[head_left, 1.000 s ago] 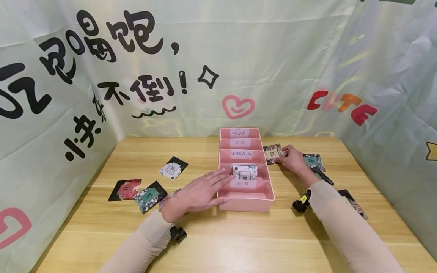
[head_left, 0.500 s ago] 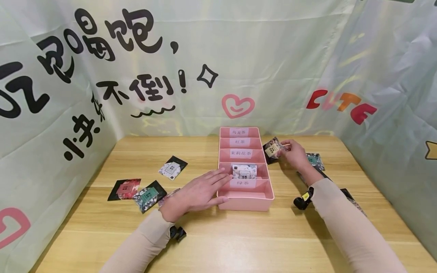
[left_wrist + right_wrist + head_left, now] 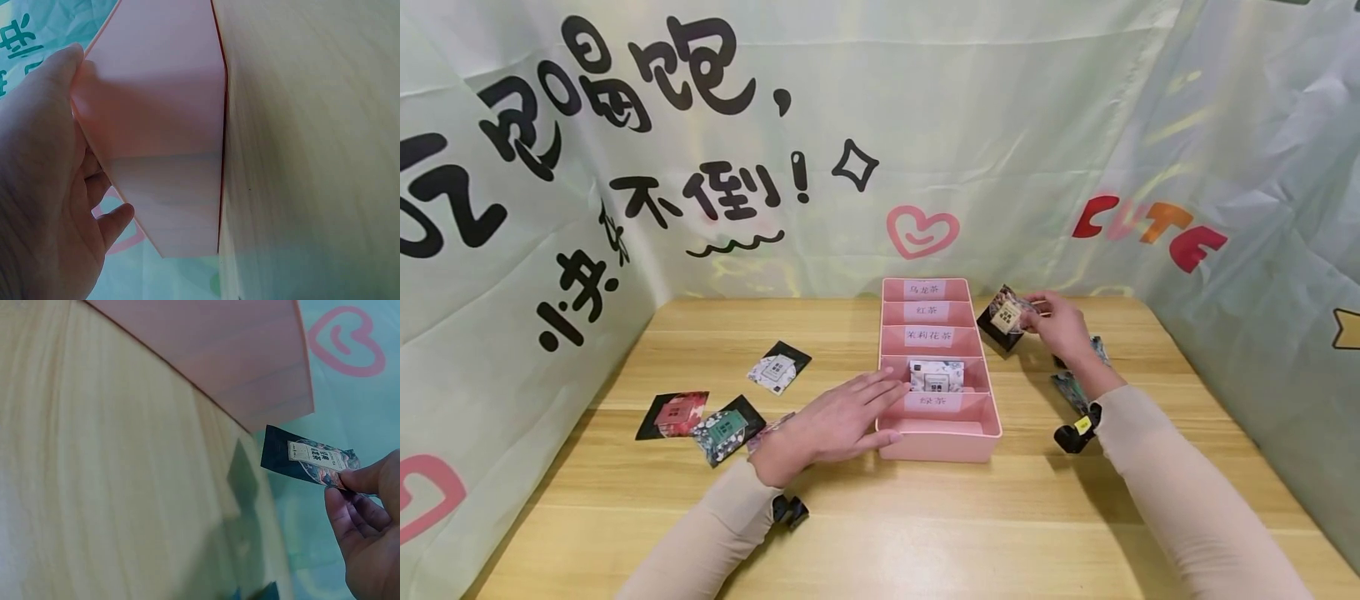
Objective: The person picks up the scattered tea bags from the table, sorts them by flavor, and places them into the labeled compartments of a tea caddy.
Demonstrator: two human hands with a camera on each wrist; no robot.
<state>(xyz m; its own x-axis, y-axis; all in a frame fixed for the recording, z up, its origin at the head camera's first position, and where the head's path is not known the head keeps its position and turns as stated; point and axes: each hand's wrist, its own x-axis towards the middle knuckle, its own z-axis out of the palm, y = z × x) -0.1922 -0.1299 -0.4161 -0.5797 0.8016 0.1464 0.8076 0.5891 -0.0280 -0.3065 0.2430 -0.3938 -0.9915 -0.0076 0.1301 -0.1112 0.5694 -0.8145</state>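
On the table [image 3: 880, 533], patterned packets [image 3: 727, 427] flank the pink box [image 3: 937, 448].

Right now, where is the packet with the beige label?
In the head view, the beige-labelled packet is pinched in the right hand, just right of the pink box, near its far end.

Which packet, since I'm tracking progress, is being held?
The cream-labelled packet, pinched by the right hand; the other visible packets lie on the table or sit in the pink box.
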